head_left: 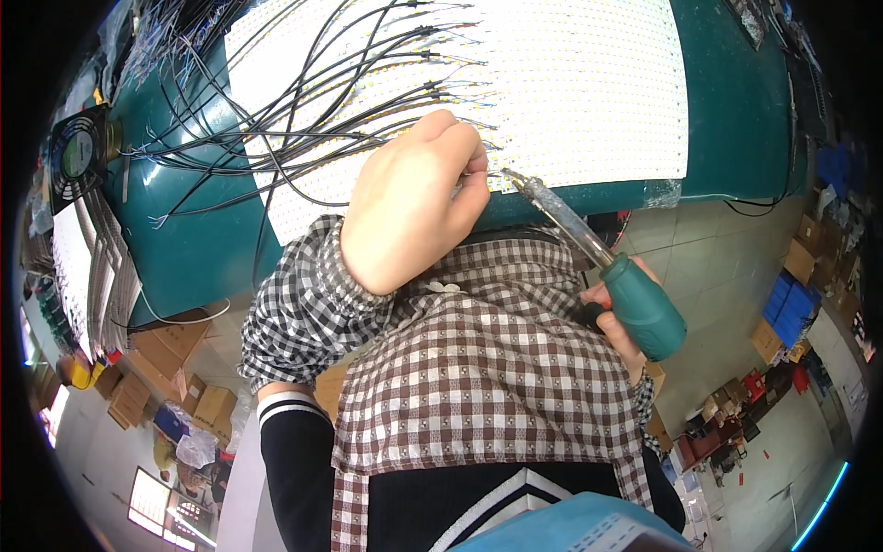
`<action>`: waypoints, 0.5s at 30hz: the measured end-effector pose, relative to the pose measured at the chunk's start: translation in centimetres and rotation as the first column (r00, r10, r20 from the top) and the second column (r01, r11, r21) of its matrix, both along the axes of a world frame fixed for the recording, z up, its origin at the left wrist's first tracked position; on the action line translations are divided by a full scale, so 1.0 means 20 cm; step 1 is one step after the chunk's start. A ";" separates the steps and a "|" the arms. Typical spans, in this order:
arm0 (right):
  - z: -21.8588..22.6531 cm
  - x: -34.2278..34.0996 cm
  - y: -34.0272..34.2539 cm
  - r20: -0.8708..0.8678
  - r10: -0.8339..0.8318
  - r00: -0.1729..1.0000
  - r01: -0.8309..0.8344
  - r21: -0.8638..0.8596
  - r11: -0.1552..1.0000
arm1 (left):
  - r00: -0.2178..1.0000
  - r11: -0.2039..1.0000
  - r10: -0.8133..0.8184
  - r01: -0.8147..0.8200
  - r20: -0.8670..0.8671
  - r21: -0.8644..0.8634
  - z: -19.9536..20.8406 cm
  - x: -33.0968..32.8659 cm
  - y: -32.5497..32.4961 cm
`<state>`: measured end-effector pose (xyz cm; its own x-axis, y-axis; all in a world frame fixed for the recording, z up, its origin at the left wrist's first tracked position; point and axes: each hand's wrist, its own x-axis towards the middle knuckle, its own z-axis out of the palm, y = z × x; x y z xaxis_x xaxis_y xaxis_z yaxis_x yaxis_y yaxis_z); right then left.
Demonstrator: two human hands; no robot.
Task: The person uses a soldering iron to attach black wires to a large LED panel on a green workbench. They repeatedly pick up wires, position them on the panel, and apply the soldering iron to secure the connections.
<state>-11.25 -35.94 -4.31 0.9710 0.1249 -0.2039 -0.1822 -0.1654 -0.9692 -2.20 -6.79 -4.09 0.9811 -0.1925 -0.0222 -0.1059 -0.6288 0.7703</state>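
My left hand (414, 207) is closed in a pinch over the near edge of a white LED board sheet (589, 101). Its fingertips are on a thin wire end, mostly hidden by the fingers. In my right hand (623, 342) is a soldering iron (644, 308) with a green handle, my fingers wrapped round it. The iron points up and left, its tip close to the left fingertips at the board's edge. Several black cables (303, 138) with bare-ended thin wires lie across the left part of the board, their ends lined up along its middle.
The board lies on a green table (736, 120). At the left are a black fan (78, 152), a stack of white sheets (87, 267) and a tangle of wires (175, 46). Cardboard boxes (216, 409) and a blue stack (788, 310) stand on the floor around.
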 end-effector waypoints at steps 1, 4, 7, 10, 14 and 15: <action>0.00 0.00 0.00 0.010 0.024 1.000 -0.023 -0.017 1.000 | 1.000 1.000 0.002 -0.002 0.001 0.001 0.00 0.00 0.00; -0.02 0.01 -0.04 0.039 0.105 0.994 -0.102 -0.085 0.991 | 1.000 1.000 0.009 -0.009 0.007 0.001 0.00 -0.01 0.00; -0.02 0.02 -0.06 0.031 0.152 0.988 -0.146 -0.141 0.979 | 1.000 1.000 0.007 -0.007 0.014 0.000 0.00 -0.01 0.00; 0.00 0.02 -0.04 -0.004 0.112 0.994 -0.111 -0.148 0.983 | 1.000 0.999 0.004 -0.003 -0.022 0.042 0.01 0.01 0.00; -0.05 0.00 -0.09 0.068 0.194 0.979 -0.167 -0.288 0.943 | 1.000 0.999 0.011 -0.010 -0.016 0.050 0.02 0.00 0.00; -0.05 -0.01 -0.10 0.069 0.205 0.976 -0.176 -0.298 0.938 | 1.000 0.998 0.016 -0.015 -0.019 0.056 0.02 -0.01 0.00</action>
